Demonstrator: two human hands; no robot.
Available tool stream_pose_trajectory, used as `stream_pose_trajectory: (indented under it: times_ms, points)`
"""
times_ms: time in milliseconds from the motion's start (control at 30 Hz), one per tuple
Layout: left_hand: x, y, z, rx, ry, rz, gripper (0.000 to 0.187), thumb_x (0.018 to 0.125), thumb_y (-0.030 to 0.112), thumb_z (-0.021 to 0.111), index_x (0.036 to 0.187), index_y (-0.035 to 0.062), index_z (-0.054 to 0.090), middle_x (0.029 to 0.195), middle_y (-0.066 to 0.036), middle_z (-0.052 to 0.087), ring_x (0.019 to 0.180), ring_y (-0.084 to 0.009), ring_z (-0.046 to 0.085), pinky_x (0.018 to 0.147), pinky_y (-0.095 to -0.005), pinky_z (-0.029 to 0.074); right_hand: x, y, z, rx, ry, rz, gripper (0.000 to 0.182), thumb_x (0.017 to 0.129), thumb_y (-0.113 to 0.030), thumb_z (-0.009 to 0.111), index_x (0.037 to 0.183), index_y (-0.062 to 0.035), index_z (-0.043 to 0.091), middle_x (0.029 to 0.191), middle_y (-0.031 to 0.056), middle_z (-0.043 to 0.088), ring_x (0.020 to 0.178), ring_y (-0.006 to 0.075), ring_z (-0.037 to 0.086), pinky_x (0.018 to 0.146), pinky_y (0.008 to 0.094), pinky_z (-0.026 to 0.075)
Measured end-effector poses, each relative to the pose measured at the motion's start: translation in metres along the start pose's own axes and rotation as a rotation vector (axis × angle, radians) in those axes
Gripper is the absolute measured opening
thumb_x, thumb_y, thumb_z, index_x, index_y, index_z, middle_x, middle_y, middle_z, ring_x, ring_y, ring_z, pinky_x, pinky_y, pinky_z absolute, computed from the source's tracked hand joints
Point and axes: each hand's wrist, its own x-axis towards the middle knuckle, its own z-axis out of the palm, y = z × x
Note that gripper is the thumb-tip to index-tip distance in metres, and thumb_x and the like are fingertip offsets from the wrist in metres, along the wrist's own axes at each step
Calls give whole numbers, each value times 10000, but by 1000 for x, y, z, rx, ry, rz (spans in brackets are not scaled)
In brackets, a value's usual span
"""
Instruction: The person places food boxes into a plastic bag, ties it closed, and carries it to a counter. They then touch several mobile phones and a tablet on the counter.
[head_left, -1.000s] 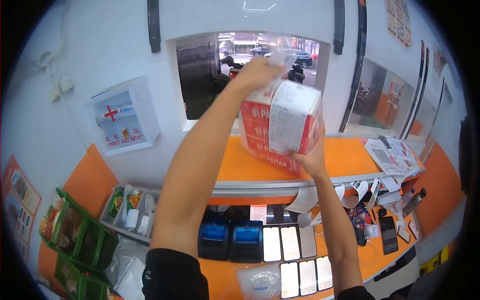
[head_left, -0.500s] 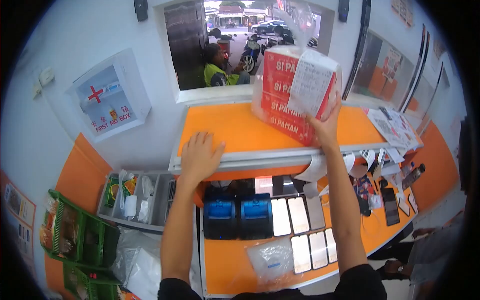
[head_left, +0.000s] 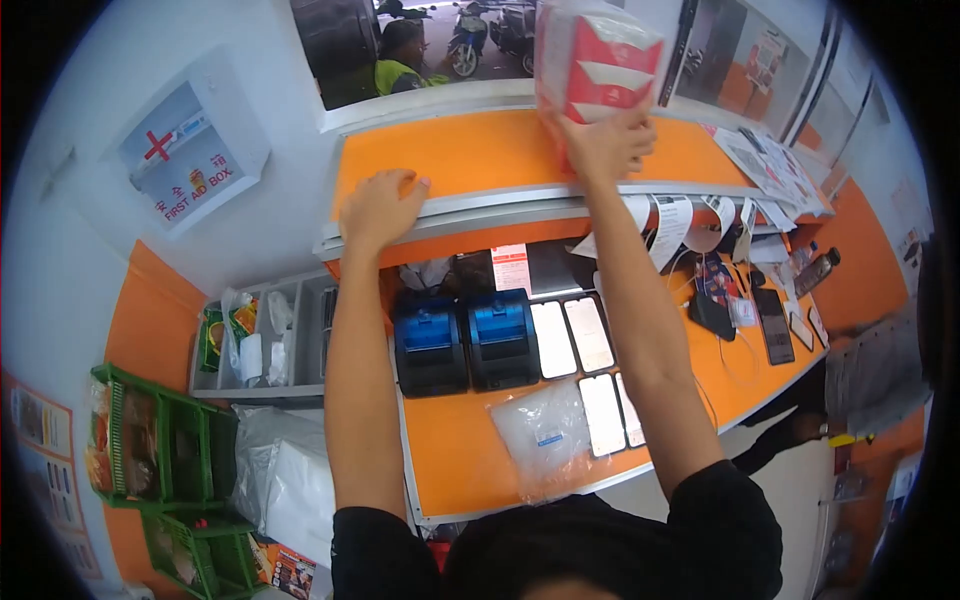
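Note:
A clear plastic bag holding red-and-white boxes (head_left: pixel 610 60) stands on the orange upper ledge (head_left: pixel 460 150), by the window. My right hand (head_left: pixel 608 145) is at the lower near side of this bag, thumb to the left and fingers curled on the right; part of its contact is hidden. My left hand (head_left: pixel 383 208) rests on the front edge of the ledge, fingers loosely bent and thumb apart, holding nothing. Two black-and-blue printers (head_left: pixel 503 340) sit on the lower counter between my forearms, beside several lit phones (head_left: pixel 588 335).
A clear plastic packet (head_left: pixel 540 435) lies on the lower counter. Grey trays (head_left: pixel 300 330) and green baskets (head_left: pixel 175 440) stand at left. Papers (head_left: pixel 765 165) cover the ledge's right end. Outside the window is a person in a yellow-green vest (head_left: pixel 393 75); another person (head_left: pixel 880 370) is at right.
The bagged boxes have turned, so the lettered face and receipt no longer show. My right hand has shifted from their right side to the near side. The view has tilted down.

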Motion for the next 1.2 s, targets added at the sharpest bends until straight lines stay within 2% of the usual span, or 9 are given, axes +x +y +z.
stream_pose_trajectory:
  times_ms: [133,200,333,400,467,567,700,933,1200]
  points:
    - [18,13,7,-616,136,234,723,883,507,643,1389,14,490,1428,-200,496,1301,-328,489,1059,-396,396,-32,-2,8,47,-27,-111,1302,564,-464,895,1504,-56,92,1381,282,304,1260,456,328,1007,603,317]
    - [54,54,1,-925,62,116,1049,782,526,766,1479,-61,248,1492,-255,367,1327,-350,429,1083,-389,366,-49,-4,11,146,-59,-181,1242,590,-403,868,1504,-51,104,1402,284,293,1285,464,307,1028,603,293]
    - [86,118,8,-1102,64,245,1295,670,517,862,1496,-70,54,1479,-286,315,1316,-381,412,1099,-422,352,-51,11,4,466,-310,-591,1111,635,-282,819,1489,-23,158,1457,295,249,1359,477,229,1078,575,269]
    - [104,125,36,-1041,121,317,1413,591,450,928,1474,-95,-32,1425,-303,326,1314,-398,401,1102,-438,353,-44,26,-10,523,-346,-606,890,686,-257,789,1407,14,343,1388,275,391,1326,421,348,1080,497,318]
    - [99,122,65,-903,213,339,1402,591,419,931,1477,-91,-28,1425,-303,316,1317,-406,395,1098,-445,361,-31,50,-24,671,-669,-406,568,778,-204,735,1259,12,525,1171,173,579,1140,332,540,1016,434,401]
    - [99,109,92,-801,207,314,1379,607,378,925,1482,-89,-33,1424,-315,309,1321,-413,396,1091,-449,375,-28,77,-38,410,-367,-618,293,828,-156,690,1070,-1,633,1002,141,646,977,313,611,930,412,447]
    - [102,97,91,-868,-73,238,1316,692,360,870,1491,-86,-76,1433,-345,307,1304,-406,436,1081,-420,395,-34,88,-34,355,-353,-762,204,828,-157,655,979,-21,645,952,134,635,946,323,588,885,422,437]
    - [98,99,92,-627,-56,195,1169,827,345,749,1493,-83,-112,1436,-361,309,1278,-420,467,1086,-391,394,-45,85,-24,217,-171,-858,120,827,-156,622,855,-44,655,840,95,614,839,278,577,833,420,430]
    - [101,99,106,-419,-13,196,883,968,336,527,1504,-86,-33,1536,-389,92,1397,-499,281,1135,-442,318,-87,97,-76,389,-54,-886,161,726,-23,690,877,-32,636,880,106,640,868,269,606,835,410,443]
